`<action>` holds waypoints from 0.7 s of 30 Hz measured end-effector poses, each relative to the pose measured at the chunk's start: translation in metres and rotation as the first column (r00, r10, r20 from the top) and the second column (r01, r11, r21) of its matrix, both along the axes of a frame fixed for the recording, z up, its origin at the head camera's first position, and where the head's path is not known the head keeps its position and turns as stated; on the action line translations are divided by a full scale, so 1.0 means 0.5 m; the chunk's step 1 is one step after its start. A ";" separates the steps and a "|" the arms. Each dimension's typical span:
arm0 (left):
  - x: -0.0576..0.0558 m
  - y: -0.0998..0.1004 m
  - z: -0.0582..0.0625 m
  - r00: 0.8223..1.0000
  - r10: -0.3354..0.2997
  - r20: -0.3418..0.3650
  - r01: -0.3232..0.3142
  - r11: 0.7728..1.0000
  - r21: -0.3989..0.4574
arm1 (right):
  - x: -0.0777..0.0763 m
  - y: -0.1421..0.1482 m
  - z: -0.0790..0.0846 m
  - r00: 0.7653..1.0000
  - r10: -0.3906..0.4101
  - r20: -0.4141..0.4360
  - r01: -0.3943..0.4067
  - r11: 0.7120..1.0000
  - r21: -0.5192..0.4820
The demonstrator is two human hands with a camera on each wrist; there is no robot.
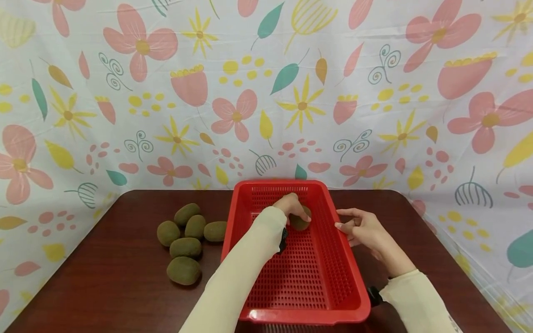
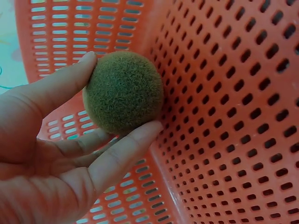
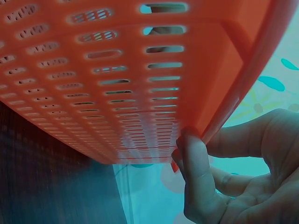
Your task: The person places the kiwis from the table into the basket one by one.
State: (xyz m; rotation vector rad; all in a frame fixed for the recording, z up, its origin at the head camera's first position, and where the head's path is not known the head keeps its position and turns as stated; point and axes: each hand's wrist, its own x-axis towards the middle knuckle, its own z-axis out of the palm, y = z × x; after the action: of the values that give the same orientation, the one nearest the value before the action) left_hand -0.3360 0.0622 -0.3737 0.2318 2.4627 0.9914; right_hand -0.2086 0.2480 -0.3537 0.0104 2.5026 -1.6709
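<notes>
Inside a red perforated plastic basket, my left hand grips a brown fuzzy kiwi near the far right part. The left wrist view shows the thumb and fingers around this kiwi, close beside the basket's holed wall. My right hand pinches the basket's right rim from outside. In the right wrist view, its fingers lie against the rim's underside. Several more kiwis lie grouped on the table, left of the basket.
A dark brown wooden table carries everything. Behind it hangs a white cloth with flowers and leaves. The nearest loose kiwi lies right beside the basket's left wall. My left forearm crosses over the basket's left rim.
</notes>
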 end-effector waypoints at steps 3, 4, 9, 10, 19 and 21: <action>0.012 -0.003 0.008 1.000 0.004 0.006 -0.004 1.000 0.017 | 0.000 0.000 0.003 1.000 0.002 0.000 -0.002 1.000 -0.002; 0.028 -0.005 0.023 1.000 0.003 0.015 -0.004 1.000 0.023 | 0.000 0.000 0.004 1.000 0.002 0.000 -0.002 1.000 -0.002; 0.034 -0.004 0.032 1.000 -0.019 0.001 0.019 1.000 0.004 | 0.001 0.008 0.002 1.000 0.010 -0.009 -0.010 1.000 0.003; 0.032 -0.003 0.031 1.000 -0.016 0.002 0.016 1.000 0.003 | 0.001 0.009 0.001 1.000 0.012 -0.011 -0.012 1.000 0.002; 0.028 -0.014 0.043 0.999 -0.019 0.031 0.021 0.998 -0.060 | -0.003 0.005 -0.003 1.000 0.023 -0.007 -0.023 1.000 -0.005; 0.026 -0.018 0.046 0.999 -0.035 0.027 0.037 0.996 -0.086 | -0.003 0.004 -0.005 1.000 0.023 -0.005 -0.023 1.000 -0.009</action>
State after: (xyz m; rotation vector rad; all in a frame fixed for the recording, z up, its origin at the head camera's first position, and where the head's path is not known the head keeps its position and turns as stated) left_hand -0.3228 0.0531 -0.3508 0.2324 2.4633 0.8653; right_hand -0.2100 0.2500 -0.3561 -0.0224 2.4887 -1.6756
